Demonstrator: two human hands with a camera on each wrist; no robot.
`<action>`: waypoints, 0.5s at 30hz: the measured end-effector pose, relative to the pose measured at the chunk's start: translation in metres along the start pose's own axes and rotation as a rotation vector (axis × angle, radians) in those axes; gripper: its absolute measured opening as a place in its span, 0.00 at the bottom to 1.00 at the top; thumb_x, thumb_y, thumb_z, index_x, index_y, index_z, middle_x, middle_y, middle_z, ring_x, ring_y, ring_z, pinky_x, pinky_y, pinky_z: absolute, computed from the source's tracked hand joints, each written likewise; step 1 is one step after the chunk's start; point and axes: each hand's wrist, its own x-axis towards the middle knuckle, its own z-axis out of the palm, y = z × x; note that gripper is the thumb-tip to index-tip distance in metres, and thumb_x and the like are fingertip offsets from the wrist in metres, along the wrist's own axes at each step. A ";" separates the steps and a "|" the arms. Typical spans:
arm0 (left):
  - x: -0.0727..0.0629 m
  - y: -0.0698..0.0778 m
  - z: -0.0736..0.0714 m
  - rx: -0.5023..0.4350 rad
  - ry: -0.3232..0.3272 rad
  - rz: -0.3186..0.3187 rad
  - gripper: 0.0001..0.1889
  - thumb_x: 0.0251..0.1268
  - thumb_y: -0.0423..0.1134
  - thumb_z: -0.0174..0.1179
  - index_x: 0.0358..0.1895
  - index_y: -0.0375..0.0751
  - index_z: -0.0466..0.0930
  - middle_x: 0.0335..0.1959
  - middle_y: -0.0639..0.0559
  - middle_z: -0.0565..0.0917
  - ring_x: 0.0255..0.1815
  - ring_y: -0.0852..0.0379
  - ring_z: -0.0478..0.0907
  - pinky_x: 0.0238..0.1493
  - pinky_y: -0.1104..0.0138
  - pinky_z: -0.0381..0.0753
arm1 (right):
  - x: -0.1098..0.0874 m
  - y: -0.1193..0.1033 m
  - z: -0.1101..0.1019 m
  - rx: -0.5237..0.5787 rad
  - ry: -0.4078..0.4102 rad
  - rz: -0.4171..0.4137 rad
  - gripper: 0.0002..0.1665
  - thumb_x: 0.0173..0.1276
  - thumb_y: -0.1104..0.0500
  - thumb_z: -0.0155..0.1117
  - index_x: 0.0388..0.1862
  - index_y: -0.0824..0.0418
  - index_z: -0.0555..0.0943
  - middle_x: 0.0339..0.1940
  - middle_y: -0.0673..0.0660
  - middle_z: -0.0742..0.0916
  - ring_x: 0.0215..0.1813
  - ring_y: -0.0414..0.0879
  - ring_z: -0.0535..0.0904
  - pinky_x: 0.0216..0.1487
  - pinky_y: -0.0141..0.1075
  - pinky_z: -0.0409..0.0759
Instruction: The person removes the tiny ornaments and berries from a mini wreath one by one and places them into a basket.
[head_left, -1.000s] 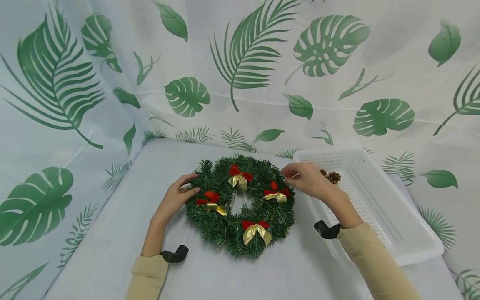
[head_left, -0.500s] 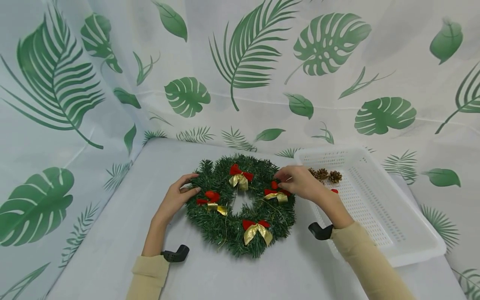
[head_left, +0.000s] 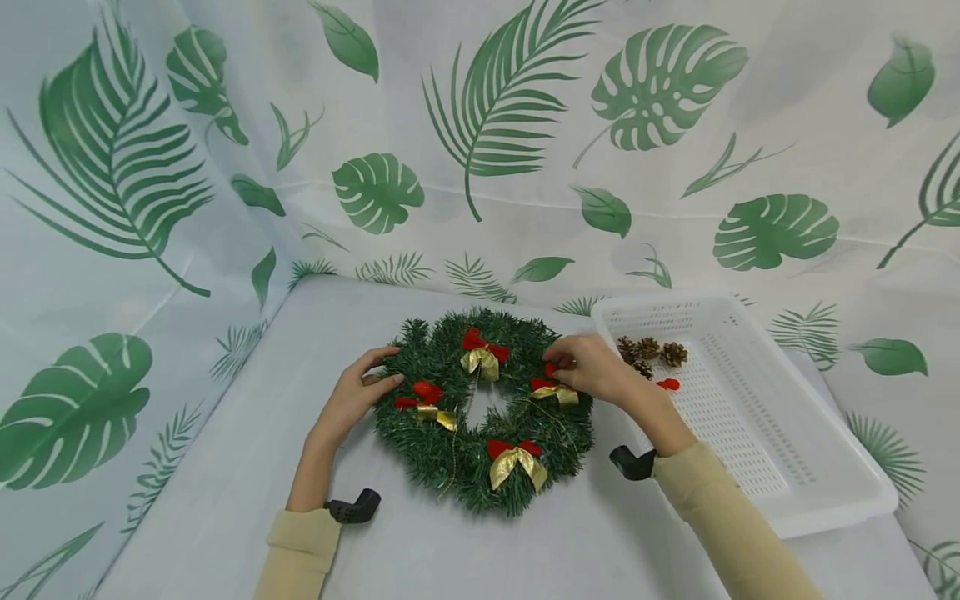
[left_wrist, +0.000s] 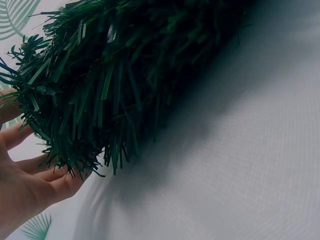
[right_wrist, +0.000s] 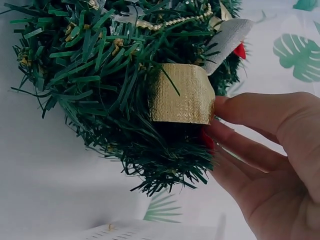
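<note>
A green Christmas wreath [head_left: 480, 492] lies on the table, dressed with red-and-gold bows [head_left: 516, 465] and a small red ornament [head_left: 426, 392] on its left side. My left hand [head_left: 354, 396] grips the wreath's left edge, thumb and fingers curled at the greenery; some fingertips are lost in it in the left wrist view. On the wreath's upper right, my right hand [head_left: 596, 367] pinches another small red ornament [head_left: 551, 369] just above a bow. In the right wrist view its fingers [right_wrist: 245, 147] lie behind a gold ribbon [right_wrist: 182, 94], and only a sliver of red shows.
To the right stands a white perforated basket [head_left: 817, 467]. Inside, at its left end, are several pine cones [head_left: 672, 354] and a red piece [head_left: 667, 384]. A leaf-printed curtain [head_left: 525, 242] rises behind the white table [head_left: 420, 550].
My right hand has moved a little left and down from the wreath's outer edge onto the red ornament. The basket's pine cones and red piece have come into view. My left hand stays put.
</note>
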 end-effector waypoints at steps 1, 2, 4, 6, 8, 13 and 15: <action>0.000 0.000 0.000 0.001 -0.001 0.001 0.29 0.76 0.48 0.63 0.76 0.55 0.68 0.82 0.41 0.58 0.69 0.37 0.76 0.68 0.40 0.72 | 0.000 0.000 0.001 -0.002 0.000 0.005 0.13 0.65 0.74 0.69 0.49 0.73 0.85 0.42 0.66 0.89 0.43 0.57 0.88 0.45 0.46 0.87; 0.000 0.000 0.000 0.003 -0.001 0.003 0.29 0.76 0.48 0.63 0.76 0.55 0.68 0.82 0.41 0.58 0.69 0.36 0.75 0.68 0.40 0.72 | 0.001 0.000 0.001 -0.003 -0.003 0.011 0.13 0.65 0.74 0.69 0.49 0.73 0.85 0.42 0.66 0.89 0.43 0.57 0.87 0.45 0.46 0.87; 0.001 0.000 0.001 0.002 -0.001 -0.001 0.29 0.76 0.47 0.63 0.76 0.56 0.68 0.82 0.41 0.58 0.69 0.36 0.75 0.69 0.40 0.72 | 0.001 0.001 0.002 -0.011 -0.007 0.011 0.13 0.65 0.74 0.69 0.50 0.74 0.85 0.41 0.66 0.89 0.42 0.56 0.88 0.44 0.45 0.87; 0.001 0.000 0.001 0.000 0.000 -0.003 0.28 0.76 0.46 0.63 0.76 0.56 0.69 0.82 0.41 0.59 0.69 0.36 0.75 0.69 0.39 0.72 | 0.002 0.002 0.003 -0.018 -0.011 0.012 0.14 0.65 0.73 0.69 0.50 0.73 0.85 0.41 0.65 0.89 0.42 0.56 0.87 0.44 0.45 0.87; 0.001 0.000 0.001 -0.001 0.002 -0.004 0.28 0.76 0.46 0.63 0.76 0.56 0.69 0.82 0.41 0.59 0.69 0.37 0.76 0.69 0.40 0.72 | 0.003 0.001 0.004 -0.027 -0.008 -0.002 0.14 0.65 0.73 0.69 0.50 0.73 0.85 0.40 0.65 0.89 0.41 0.55 0.87 0.43 0.45 0.87; 0.000 0.001 0.001 0.002 0.005 -0.003 0.28 0.76 0.45 0.63 0.76 0.56 0.68 0.82 0.41 0.59 0.68 0.37 0.76 0.69 0.40 0.72 | 0.004 0.001 0.005 -0.057 0.010 -0.025 0.14 0.63 0.73 0.70 0.48 0.73 0.86 0.39 0.64 0.88 0.40 0.54 0.87 0.41 0.43 0.87; 0.000 0.001 0.000 0.004 0.005 -0.003 0.29 0.76 0.45 0.63 0.76 0.56 0.68 0.82 0.41 0.59 0.68 0.37 0.76 0.69 0.40 0.72 | 0.003 0.001 0.006 -0.067 0.013 -0.025 0.12 0.63 0.73 0.71 0.46 0.72 0.86 0.39 0.64 0.87 0.39 0.54 0.86 0.41 0.43 0.87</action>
